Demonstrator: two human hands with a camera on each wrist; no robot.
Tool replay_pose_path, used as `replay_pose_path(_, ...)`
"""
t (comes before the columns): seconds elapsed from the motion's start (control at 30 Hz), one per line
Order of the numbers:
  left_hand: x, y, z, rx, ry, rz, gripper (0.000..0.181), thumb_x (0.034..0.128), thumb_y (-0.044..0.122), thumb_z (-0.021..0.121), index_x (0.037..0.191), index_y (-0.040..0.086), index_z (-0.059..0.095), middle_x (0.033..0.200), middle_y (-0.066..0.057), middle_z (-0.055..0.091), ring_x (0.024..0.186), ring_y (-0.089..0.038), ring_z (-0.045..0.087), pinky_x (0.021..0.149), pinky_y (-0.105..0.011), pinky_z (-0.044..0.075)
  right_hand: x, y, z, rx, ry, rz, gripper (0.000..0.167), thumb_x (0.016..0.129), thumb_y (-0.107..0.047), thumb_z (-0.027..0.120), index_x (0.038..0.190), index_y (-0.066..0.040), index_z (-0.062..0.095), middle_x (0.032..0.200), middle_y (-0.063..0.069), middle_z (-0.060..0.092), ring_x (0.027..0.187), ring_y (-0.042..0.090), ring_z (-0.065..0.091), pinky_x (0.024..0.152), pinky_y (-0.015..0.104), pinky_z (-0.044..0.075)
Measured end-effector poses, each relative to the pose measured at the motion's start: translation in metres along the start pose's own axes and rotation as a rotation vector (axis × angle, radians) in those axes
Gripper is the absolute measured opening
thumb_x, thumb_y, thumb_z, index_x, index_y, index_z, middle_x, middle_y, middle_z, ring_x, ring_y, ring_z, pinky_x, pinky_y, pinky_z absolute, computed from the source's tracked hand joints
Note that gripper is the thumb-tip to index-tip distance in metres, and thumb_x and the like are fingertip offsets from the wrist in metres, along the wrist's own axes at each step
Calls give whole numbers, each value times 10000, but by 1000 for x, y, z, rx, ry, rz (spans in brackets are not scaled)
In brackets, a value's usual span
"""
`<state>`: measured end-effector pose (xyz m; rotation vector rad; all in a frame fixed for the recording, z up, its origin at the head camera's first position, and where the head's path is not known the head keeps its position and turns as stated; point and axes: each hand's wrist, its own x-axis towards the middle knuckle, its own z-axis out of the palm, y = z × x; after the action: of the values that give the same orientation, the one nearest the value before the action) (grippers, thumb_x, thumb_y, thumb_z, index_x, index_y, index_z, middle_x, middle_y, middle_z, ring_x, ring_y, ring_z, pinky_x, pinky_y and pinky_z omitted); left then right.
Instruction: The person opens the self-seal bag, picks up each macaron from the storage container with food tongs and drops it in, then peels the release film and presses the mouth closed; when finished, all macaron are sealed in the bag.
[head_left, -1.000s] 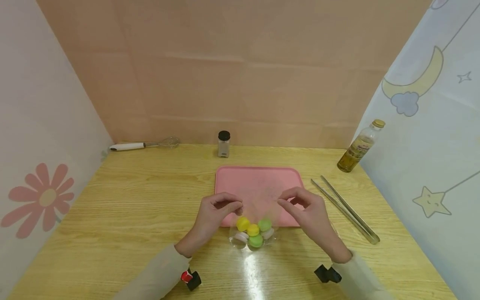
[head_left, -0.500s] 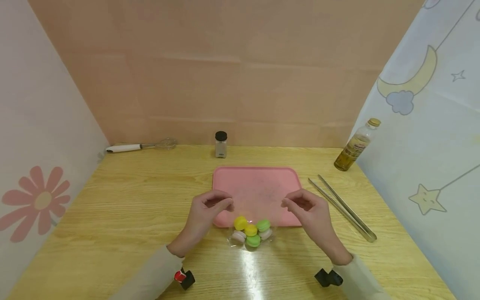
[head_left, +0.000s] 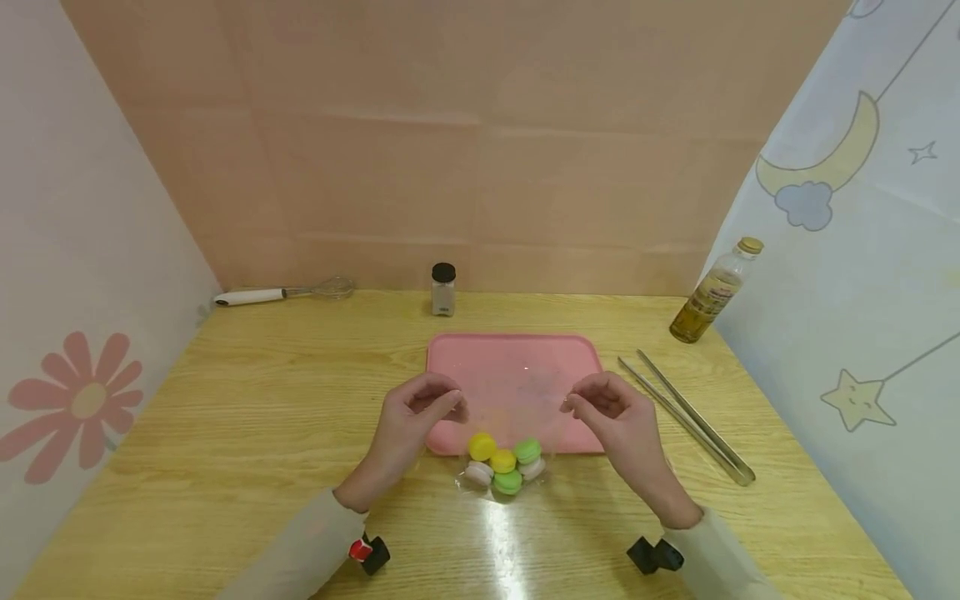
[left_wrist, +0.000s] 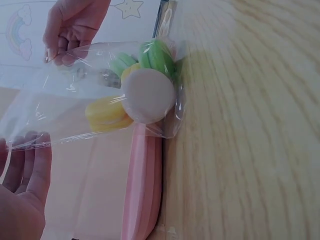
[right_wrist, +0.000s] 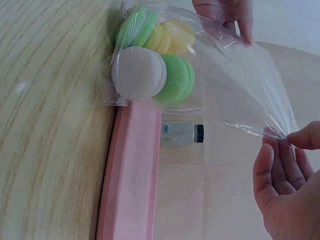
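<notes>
A clear plastic bag (right_wrist: 240, 75) holds several macarons (head_left: 503, 461) in yellow, green and pale lilac, gathered at its bottom. My left hand (head_left: 408, 429) pinches one upper corner of the bag between thumb and fingers. The opposite corner is pinched by my right hand (head_left: 622, 429), seen close in the right wrist view. The bag is stretched between both hands, its bottom at the front edge of a pink tray (head_left: 517, 354). In the left wrist view the bag's bottom sits at or very near the tabletop.
Metal tongs (head_left: 690, 421) lie right of the tray. An oil bottle (head_left: 705, 300) stands at the back right, a black-capped jar (head_left: 443, 292) behind the tray. A whisk (head_left: 285, 293) lies at the back left of the wooden table (head_left: 300, 367).
Since a second ago my hands have spread apart, the left hand moving left, pulling the bag's top wider. Over the last half second little differs.
</notes>
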<state>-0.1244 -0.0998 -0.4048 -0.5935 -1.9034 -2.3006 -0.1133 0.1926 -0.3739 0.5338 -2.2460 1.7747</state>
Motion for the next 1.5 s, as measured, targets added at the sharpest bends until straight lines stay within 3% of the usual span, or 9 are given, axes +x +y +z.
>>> replay_pose_path(0.17,1,1,0,-4,-7,17,131,976,35,671,1033,-80,643,924,-250,649,820,-265,695,746,-431,596,1,0,1,-10,25,3,208,936,19,705,1141,41,675,912,212,699,834,201,708,750,283,581)
replay_pose_path(0.37,3,2,-1,-28,-25,43,183,990,18,644,1049,-149,595,903,-285,628,803,-298,690,704,-464,597,1,-7,3,-31,48,27,114,937,-46,733,1044,-9,724,895,196,712,783,219,701,698,275,570)
replay_pose_path(0.7,2,5,-1,34,-4,49,79,969,10,673,1028,-40,659,904,-241,643,798,-314,691,694,-445,600,3,-4,-4,-20,-11,47,73,953,-58,715,1000,-5,733,835,150,713,726,303,635,677,308,534)
replay_pose_path(0.93,3,5,-4,5,-37,73,77,964,-21,664,1033,-56,657,920,-262,628,801,-292,690,697,-461,597,3,3,-8,36,-54,-7,85,948,11,693,1025,13,728,807,160,701,708,338,611,629,322,504)
replay_pose_path(1.17,4,3,-9,-6,-102,101,70,987,-47,613,1045,-46,652,907,-255,627,813,-280,685,702,-471,595,3,7,-8,83,-49,-21,87,937,53,684,1009,78,726,768,131,691,672,210,609,612,278,495)
replay_pose_path(1.33,4,2,-11,22,-113,97,77,986,-34,621,1050,-37,664,904,-221,652,798,-293,695,720,-455,595,2,8,-9,110,-55,-27,106,934,62,683,1018,117,714,798,112,697,678,256,604,603,257,497)
replay_pose_path(1.5,5,2,-14,78,-121,121,90,984,-8,638,1052,1,697,886,-159,694,800,-300,694,769,-420,591,2,11,-10,145,-94,-102,99,937,114,640,1010,120,707,817,132,706,701,315,622,620,262,521)
